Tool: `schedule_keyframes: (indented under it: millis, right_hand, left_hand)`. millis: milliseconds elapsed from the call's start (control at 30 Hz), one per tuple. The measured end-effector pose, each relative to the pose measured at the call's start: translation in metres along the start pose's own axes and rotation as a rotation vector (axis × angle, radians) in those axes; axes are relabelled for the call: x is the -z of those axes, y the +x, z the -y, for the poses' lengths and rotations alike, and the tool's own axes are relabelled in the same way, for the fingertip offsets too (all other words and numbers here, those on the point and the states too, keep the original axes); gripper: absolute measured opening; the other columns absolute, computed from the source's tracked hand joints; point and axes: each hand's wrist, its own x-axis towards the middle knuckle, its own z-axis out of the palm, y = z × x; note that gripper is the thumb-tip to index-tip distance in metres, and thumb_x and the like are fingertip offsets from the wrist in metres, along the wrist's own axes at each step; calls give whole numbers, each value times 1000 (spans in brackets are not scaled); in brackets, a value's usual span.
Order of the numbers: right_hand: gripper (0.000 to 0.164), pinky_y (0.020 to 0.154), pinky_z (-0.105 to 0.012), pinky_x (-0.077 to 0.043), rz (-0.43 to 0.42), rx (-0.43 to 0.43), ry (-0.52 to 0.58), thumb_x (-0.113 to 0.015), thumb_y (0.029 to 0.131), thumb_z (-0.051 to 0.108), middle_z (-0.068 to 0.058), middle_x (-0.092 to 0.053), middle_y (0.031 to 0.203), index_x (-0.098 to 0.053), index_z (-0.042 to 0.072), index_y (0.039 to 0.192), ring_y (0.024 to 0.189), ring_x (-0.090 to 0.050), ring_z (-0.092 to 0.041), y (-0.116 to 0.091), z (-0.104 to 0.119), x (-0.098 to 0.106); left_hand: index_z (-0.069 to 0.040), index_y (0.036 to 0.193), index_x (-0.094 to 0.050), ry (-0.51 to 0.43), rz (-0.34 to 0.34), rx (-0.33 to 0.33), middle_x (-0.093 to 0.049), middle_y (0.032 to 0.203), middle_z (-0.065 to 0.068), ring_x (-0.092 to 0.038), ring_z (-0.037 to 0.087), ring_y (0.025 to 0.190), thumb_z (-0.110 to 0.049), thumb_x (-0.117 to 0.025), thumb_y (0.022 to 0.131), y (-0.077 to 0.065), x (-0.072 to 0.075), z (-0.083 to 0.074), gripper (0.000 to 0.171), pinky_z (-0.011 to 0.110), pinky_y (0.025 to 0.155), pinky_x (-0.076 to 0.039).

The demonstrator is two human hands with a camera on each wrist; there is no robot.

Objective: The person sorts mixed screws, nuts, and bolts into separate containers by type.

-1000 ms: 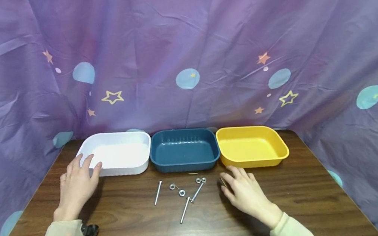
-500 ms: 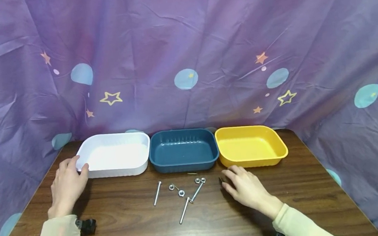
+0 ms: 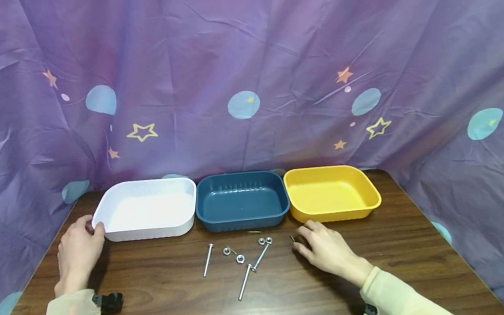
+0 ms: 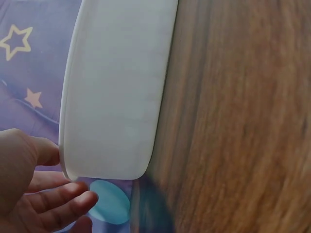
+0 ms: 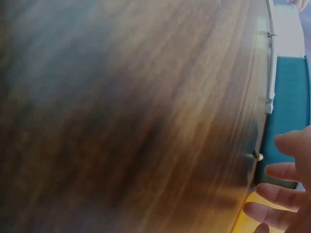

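My left hand [image 3: 78, 253] is at the left front corner of the white tray [image 3: 186, 231], its thumb and index finger at the rim. In the left wrist view the thumb meets the edge of the tray [image 4: 116, 97], with the other fingers spread below. My right hand [image 3: 332, 253] rests low over the table, just in front of the yellow tray [image 3: 338, 216]. Its fingers hang loosely and hold nothing. A small brass-coloured screw [image 3: 292, 239] lies by its fingertips. In the right wrist view the thumb stands apart from the fingers [image 5: 279, 194].
A dark blue tray [image 3: 244, 224] stands between the other two. On the wood table in front lie silver bolts [image 3: 208, 260], several hex nuts [image 3: 240, 259] and more brass-coloured screws [image 3: 254, 232]. Behind the trays hangs a purple curtain [image 3: 200, 82] with stars.
My left hand has moved left and slightly down, from over the white tray's front edge to its left corner. The right hand stays almost in place, slightly shifted off the small screw.
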Motion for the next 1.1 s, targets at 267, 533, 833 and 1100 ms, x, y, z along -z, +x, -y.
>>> schedule_keyframes:
  millis: [267,533,833,1100]
  right_hand:
    - [18,54,-40,-49,36,-22,6,-75,82,29,4,-52,83,-66,15,90,75,-57,-18,-1,0,-2]
    - [16,52,-42,-48,50,-13,-14,-75,79,23,3,-48,80,-62,15,82,73,-57,-22,0,0,-4]
    - [13,66,-44,-47,39,-73,87,-77,75,14,1,-55,81,-66,13,81,80,-57,-26,3,3,-7]
    - [18,71,-43,-46,115,-255,237,-74,75,3,2,-52,80,-62,17,78,86,-56,-26,9,9,-3]
  left_hand:
    - [7,110,-60,-29,-18,12,-58,94,26,-53,53,91,-21,-49,96,4,-3,4,33,60,76,-38]
    - [8,115,-60,-48,-5,67,-59,97,24,-54,50,96,-24,-48,96,5,-5,6,39,59,82,-37]
    - [8,116,-60,-60,-27,58,-60,97,24,-55,51,96,-22,-48,95,4,-5,5,38,59,81,-39]
    - [7,119,-60,-63,-24,70,-61,98,23,-55,47,94,-25,-47,96,3,-5,9,41,57,79,-38]
